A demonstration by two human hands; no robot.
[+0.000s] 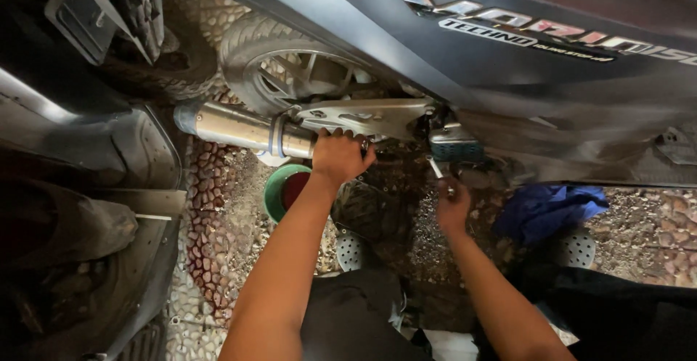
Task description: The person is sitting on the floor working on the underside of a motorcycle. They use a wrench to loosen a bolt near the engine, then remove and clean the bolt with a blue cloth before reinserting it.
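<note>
Your left hand was closed over the near end of the exhaust pipe, fingers curled on top where the pipe met the silver bracket of the scooter. One exhaust pipe showed, a single steel tube running out to the left of that grip, with a blue band around it just beside your knuckles. One green bowl sat below the pipe, close by your left wrist. One spoked wheel stood above the pipe, and a second tyre showed further left of it. One footpeg hung to the right of the pipe's end.

Your right hand was below that footpeg, fingers drawn together around a thin metal tool; how firmly it gripped I could not tell. One blue rag lay well right of the pipe, under the scooter's dark side panel. Two pale perforated sandals showed, one below the pipe's end and one near the rag.

You worked on rough ground of small rounded pebbles set in a hard bed, dirty and dim beneath the body. Another dark vehicle crowded in left of the pipe.
</note>
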